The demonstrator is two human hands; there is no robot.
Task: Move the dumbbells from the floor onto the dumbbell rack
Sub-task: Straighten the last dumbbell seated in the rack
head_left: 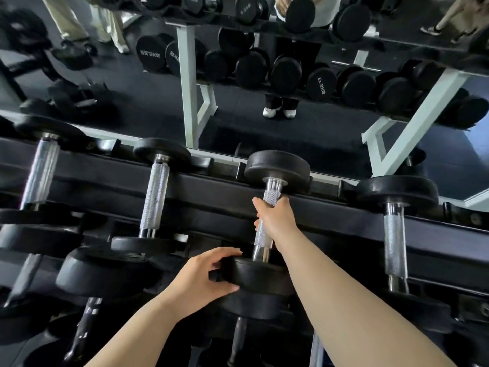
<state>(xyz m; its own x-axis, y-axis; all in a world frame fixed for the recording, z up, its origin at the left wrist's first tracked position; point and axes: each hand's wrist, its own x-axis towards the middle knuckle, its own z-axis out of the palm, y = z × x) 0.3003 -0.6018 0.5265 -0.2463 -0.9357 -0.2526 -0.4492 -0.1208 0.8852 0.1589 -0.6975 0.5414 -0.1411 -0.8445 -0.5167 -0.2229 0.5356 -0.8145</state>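
A black dumbbell (pixel 276 165) with a knurled steel handle lies across the top tier of the black dumbbell rack (pixel 211 192), its far head at the back rail. My right hand (pixel 277 218) is wrapped around its handle. My left hand (pixel 209 276) cups the left side of its near head. Other dumbbells rest on the same tier: one to the left (pixel 154 197), one at the far left (pixel 39 170), one to the right (pixel 394 229).
A lower tier holds more dumbbells (pixel 105 271) under my arms. Behind the rack a mirror (pixel 264 75) reflects the loaded rack, its white frame, my white shoes and other people's legs. Dark gym floor shows in the reflection.
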